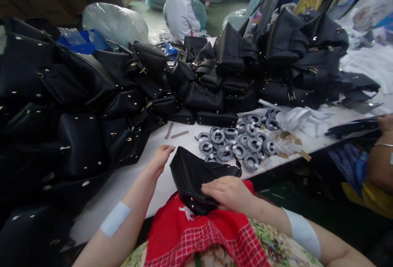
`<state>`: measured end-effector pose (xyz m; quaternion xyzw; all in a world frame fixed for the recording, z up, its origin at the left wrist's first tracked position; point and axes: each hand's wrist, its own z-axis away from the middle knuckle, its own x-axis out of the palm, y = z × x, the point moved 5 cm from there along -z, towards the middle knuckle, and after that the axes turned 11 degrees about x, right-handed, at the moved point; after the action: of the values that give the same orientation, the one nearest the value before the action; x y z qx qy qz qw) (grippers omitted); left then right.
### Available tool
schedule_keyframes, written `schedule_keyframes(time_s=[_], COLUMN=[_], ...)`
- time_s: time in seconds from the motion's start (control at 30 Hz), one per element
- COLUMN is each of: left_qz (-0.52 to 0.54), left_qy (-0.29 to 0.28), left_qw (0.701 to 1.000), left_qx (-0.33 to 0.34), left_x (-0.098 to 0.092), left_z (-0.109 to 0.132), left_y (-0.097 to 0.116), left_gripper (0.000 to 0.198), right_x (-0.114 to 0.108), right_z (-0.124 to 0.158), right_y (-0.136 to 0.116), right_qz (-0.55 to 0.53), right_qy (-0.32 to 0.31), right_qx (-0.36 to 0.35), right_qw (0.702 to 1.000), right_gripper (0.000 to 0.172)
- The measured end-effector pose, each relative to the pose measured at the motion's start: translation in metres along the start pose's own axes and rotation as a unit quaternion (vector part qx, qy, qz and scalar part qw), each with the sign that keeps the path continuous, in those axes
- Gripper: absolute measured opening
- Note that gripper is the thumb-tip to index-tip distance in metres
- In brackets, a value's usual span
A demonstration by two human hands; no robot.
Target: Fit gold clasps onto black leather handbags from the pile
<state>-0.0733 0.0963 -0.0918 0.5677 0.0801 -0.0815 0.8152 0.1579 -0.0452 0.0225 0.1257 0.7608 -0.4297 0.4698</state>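
A black leather handbag (193, 177) lies tilted at the table's near edge, against the red apron (196, 238), its studded base turned toward me. My right hand (229, 191) holds the bag at its near right side, with the fingers laid over the leather and the thumb hidden. Just left of the bag, my left hand (162, 157) is open, fingers stretched forward and apart from the leather. Coiled grey straps or cords (225, 142) with white bands lie beyond the bag to the right. Two brown strips (179, 134) rest on the white tabletop (159, 177).
Black handbags (208, 95) with gold buckles are piled along the far side and the left. A small white fan (293, 119) stands right of the coils. At the right edge, a co-worker's arm (383, 152) reaches to a dark item. Another person (181, 13) sits beyond.
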Motion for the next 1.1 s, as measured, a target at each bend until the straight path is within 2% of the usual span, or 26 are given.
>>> schedule_keyframes(time_s=[0.13,0.37,0.47,0.57,0.63,0.7,0.77,0.8,0.87,0.9,0.93,0.97,1.03,1.1], left_qz=[0.075,0.097,0.070,0.043,0.017,-0.009,-0.020,-0.020,-0.017,-0.014,-0.012,-0.012,-0.009,-0.001], left_qy=[0.012,0.031,0.075,0.109,0.061,-0.025,-0.066,-0.053,0.026,0.079,0.127,0.163,0.187,0.173], left_qw=[0.997,0.995,0.995,0.989,0.987,0.977,0.965,0.960,0.948,0.939,0.931,0.924,0.920,0.928], left_qx=[-0.030,-0.017,0.018,0.085,0.151,0.210,0.253,0.274,0.316,0.333,0.343,0.347,0.344,0.330], left_x=[-0.014,-0.021,-0.025,-0.024,-0.012,0.006,0.017,0.016,0.004,-0.006,-0.016,-0.026,-0.039,-0.044], left_z=[0.005,0.014,0.011,0.013,0.018,0.028,0.039,0.044,0.053,0.057,0.061,0.064,0.068,0.069], left_y=[-0.009,-0.018,-0.016,0.007,0.033,0.061,0.087,0.099,0.122,0.131,0.138,0.142,0.145,0.140], left_gripper=[0.042,0.037,0.037,0.033,0.029,0.026,0.023,0.021,0.018,0.017,0.016,0.016,0.016,0.016], right_x=[-0.007,-0.007,-0.007,-0.003,0.002,0.005,0.002,-0.002,-0.012,-0.019,-0.024,-0.029,-0.035,-0.039], right_z=[0.000,-0.009,-0.013,-0.018,-0.021,-0.025,-0.030,-0.033,-0.039,-0.040,-0.040,-0.038,-0.033,-0.030], right_y=[-0.011,-0.013,-0.010,-0.008,-0.010,-0.012,-0.010,-0.004,0.019,0.036,0.054,0.074,0.108,0.134], right_qz=[0.052,0.050,0.032,0.017,0.012,0.005,-0.020,-0.043,-0.118,-0.170,-0.234,-0.307,-0.456,-0.560], right_qy=[0.068,0.059,0.062,0.028,-0.010,-0.041,-0.042,-0.027,0.030,0.073,0.124,0.179,0.282,0.358], right_qx=[-0.060,-0.071,-0.067,-0.073,-0.075,-0.071,-0.038,-0.002,0.114,0.182,0.248,0.303,0.370,0.384], right_qw=[0.994,0.994,0.995,0.997,0.997,0.997,0.998,0.999,0.986,0.966,0.932,0.884,0.759,0.641], right_gripper=[0.024,0.021,0.023,0.029,0.035,0.039,0.039,0.036,0.026,0.023,0.022,0.022,0.022,0.026])
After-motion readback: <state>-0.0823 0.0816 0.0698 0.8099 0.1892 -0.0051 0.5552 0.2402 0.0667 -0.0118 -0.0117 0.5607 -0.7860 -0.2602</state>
